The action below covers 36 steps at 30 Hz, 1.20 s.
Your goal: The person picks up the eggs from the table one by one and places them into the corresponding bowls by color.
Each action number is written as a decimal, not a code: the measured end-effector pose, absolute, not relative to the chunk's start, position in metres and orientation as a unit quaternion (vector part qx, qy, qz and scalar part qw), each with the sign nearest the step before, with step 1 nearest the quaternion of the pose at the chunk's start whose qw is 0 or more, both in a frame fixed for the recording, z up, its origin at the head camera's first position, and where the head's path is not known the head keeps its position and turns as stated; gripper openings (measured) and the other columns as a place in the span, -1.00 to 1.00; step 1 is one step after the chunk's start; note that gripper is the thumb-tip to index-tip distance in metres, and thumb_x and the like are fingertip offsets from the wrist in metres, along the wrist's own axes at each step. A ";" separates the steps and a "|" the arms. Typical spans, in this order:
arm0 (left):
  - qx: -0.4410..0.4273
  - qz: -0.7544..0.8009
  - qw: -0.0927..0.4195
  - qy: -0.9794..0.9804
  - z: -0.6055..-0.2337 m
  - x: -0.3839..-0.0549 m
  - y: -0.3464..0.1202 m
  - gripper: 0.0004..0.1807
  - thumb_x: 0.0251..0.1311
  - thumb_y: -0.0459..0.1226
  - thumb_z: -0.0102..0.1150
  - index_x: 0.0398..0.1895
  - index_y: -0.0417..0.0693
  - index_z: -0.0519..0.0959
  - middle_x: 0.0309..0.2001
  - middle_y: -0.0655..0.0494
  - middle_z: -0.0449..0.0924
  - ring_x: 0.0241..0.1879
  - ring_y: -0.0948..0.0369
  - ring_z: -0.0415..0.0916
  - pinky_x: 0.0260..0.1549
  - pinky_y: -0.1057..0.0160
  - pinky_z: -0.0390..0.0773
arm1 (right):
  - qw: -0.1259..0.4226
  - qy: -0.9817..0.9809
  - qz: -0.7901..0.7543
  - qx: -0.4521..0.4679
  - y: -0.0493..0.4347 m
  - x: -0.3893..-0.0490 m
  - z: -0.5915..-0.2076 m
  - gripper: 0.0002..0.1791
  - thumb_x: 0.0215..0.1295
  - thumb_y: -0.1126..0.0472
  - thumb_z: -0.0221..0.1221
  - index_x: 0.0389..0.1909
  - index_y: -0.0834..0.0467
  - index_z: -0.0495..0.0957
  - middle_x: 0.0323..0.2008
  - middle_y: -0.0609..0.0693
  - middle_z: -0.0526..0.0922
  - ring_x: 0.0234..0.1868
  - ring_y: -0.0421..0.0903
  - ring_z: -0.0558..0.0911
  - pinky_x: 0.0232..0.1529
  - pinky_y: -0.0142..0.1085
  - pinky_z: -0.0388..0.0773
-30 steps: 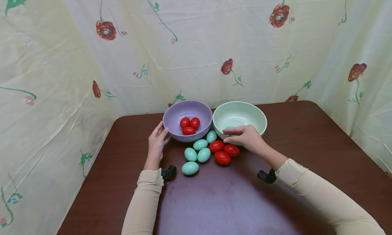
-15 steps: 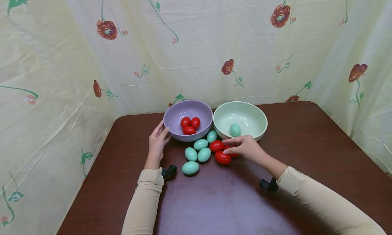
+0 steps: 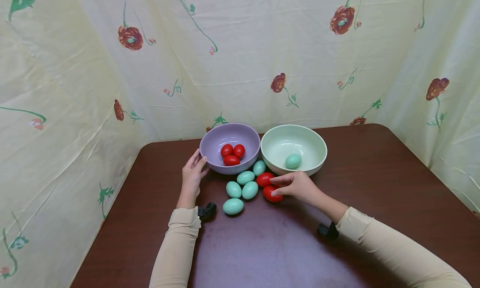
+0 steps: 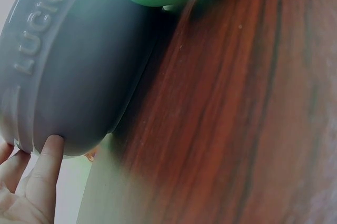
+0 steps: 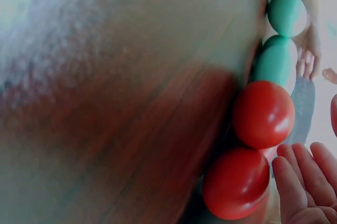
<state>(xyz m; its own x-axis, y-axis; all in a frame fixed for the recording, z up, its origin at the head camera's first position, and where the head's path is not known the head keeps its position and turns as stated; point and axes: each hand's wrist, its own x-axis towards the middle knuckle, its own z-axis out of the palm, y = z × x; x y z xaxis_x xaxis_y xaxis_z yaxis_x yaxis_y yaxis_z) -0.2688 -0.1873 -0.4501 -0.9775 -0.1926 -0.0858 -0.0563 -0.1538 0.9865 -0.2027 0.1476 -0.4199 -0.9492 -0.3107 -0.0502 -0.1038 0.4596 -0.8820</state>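
1. Below centre in the head view sit loose green eggs and red eggs; the right hand, thumb and fingers parted, is over the red ones, contact unclear; a nudge could roll them.
2. Left of centre, the left hand rests spread fingers against the purple bowl; a push might jostle the green bowl beside it.
3. Brown table across the bottom; flowered cloth fills the top.

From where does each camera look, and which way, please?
Head: on the head, facing forward-down at purple bowl, green bowl and eggs; left hand, right hand and sleeves show.
Left wrist: on that wrist, facing the purple bowl; part of the left hand shows.
Right wrist: on that wrist, facing red eggs; both hands show partly.
Shared: head and left wrist show the left hand touching the purple bowl.
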 end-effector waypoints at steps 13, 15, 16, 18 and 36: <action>0.096 -0.750 0.041 -0.653 -0.450 -0.268 -0.188 -0.37 0.38 -0.16 0.17 0.50 0.16 0.28 0.53 0.11 0.20 0.39 0.09 0.39 0.25 0.00 0.49 | 0.098 0.885 -0.431 -0.143 0.139 -0.202 -0.426 -0.55 -0.02 0.14 0.51 -0.04 0.14 0.74 -0.14 0.06 0.80 -0.08 -0.08 0.66 -0.21 -0.48 0.55; 0.097 -0.750 0.042 -0.653 -0.450 -0.268 -0.188 -0.37 0.38 -0.16 0.17 0.49 0.16 0.29 0.53 0.11 0.20 0.39 0.10 0.39 0.25 0.01 0.49 | 0.095 0.890 -0.420 -0.149 0.138 -0.202 -0.427 -0.54 -0.03 0.13 0.52 -0.04 0.14 0.74 -0.14 0.05 0.80 -0.07 -0.07 0.66 -0.21 -0.46 0.56; 0.098 -0.750 0.043 -0.652 -0.450 -0.268 -0.188 -0.37 0.38 -0.16 0.18 0.49 0.17 0.29 0.53 0.11 0.21 0.38 0.10 0.39 0.25 0.01 0.49 | 0.093 0.893 -0.414 -0.151 0.138 -0.202 -0.427 -0.54 -0.03 0.13 0.52 -0.04 0.13 0.74 -0.15 0.05 0.80 -0.08 -0.07 0.65 -0.21 -0.45 0.55; 0.098 -0.752 0.045 -0.650 -0.450 -0.268 -0.188 -0.38 0.38 -0.17 0.18 0.48 0.17 0.30 0.53 0.11 0.20 0.39 0.10 0.39 0.26 0.00 0.49 | 0.091 0.896 -0.405 -0.156 0.137 -0.201 -0.427 -0.54 -0.03 0.13 0.52 -0.03 0.13 0.74 -0.16 0.04 0.80 -0.10 -0.08 0.64 -0.22 -0.43 0.55; 0.091 -0.752 0.043 -0.651 -0.450 -0.267 -0.188 -0.37 0.39 -0.18 0.16 0.50 0.15 0.27 0.54 0.11 0.18 0.41 0.09 0.36 0.27 -0.02 0.48 | 0.096 0.892 -0.415 -0.153 0.127 -0.200 -0.424 -0.56 -0.06 0.12 0.54 -0.09 0.12 0.76 -0.23 0.03 0.81 -0.18 -0.13 0.63 -0.28 -0.40 0.56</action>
<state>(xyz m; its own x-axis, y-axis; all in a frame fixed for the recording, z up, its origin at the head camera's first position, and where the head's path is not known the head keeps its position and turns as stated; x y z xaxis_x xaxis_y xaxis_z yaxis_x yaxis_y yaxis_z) -0.2674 -0.1880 -0.4502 -0.9796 -0.1835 -0.0814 -0.0544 -0.1476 0.9876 -0.1997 0.1273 -0.4241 -0.9346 -0.3529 -0.0446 -0.1931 0.6088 -0.7694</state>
